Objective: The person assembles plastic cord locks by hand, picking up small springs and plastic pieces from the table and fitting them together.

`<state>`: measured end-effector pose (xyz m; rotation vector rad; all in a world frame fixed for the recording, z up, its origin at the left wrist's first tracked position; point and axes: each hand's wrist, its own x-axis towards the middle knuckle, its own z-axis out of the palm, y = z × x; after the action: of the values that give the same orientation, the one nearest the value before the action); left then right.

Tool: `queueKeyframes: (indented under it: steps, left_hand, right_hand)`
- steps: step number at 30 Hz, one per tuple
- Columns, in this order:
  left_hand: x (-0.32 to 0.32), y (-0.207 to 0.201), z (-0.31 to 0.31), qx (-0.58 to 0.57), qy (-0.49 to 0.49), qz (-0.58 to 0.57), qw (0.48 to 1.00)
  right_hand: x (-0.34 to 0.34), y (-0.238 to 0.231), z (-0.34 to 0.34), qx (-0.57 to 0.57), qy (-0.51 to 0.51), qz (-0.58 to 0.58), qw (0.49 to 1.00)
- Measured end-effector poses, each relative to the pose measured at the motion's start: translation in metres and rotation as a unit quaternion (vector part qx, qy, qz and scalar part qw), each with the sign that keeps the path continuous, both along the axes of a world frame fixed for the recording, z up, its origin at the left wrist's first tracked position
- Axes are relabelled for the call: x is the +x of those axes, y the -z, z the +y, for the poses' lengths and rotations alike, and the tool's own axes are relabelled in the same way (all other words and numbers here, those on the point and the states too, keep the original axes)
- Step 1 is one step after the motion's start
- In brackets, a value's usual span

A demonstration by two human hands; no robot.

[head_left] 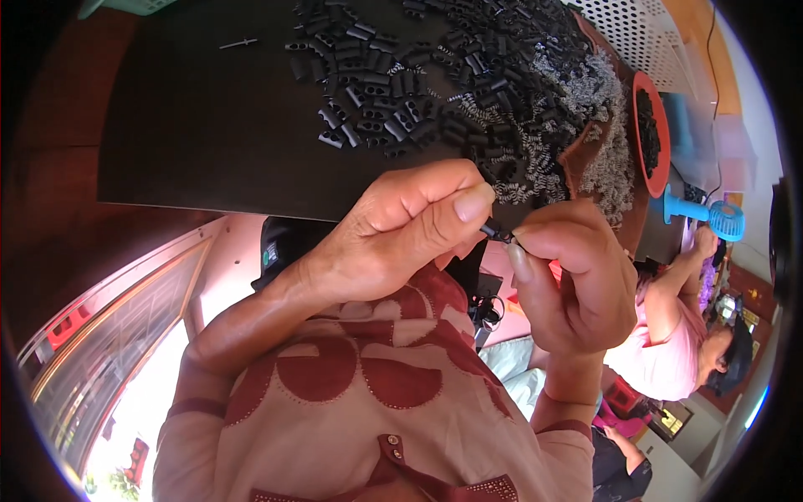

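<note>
My left hand (414, 230) is closed, thumb pressed on a small black plastic part (495, 231) whose end shows beyond the fingertips. Against that end sits the pinched thumb and forefinger of my right hand (577, 276). Whatever small piece the right fingers grip is mostly covered by them. Both hands meet just over the near edge of the dark table (209, 142). Beyond them lie a heap of black two-holed plastic pieces (376, 92) and many small metal coil springs (535, 159).
A thin pin-like piece (238, 43) lies at the table's far left. To the right are a larger pile of springs (606, 125), an orange-red bowl (662, 134) of black parts, a white perforated basket (631, 33) and a blue fan (726, 220). Another person (669, 343) sits at the right.
</note>
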<state>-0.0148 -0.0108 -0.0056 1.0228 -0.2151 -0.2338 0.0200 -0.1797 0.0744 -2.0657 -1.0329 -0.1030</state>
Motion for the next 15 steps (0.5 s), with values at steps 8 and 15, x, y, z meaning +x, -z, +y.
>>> queueKeyframes:
  steps: [8,15]
  left_hand:
    - [-0.0026,0.0016,-0.002,0.023,-0.008,-0.058,0.998]
    - [-0.0046,0.0008,-0.0044,0.062,-0.043,-0.084,0.994]
  right_hand:
    - [-0.0033,-0.0019,-0.0038,-0.017,0.007,-0.002,1.0]
    - [-0.0077,0.0013,-0.0026,0.015,0.021,0.028,0.999]
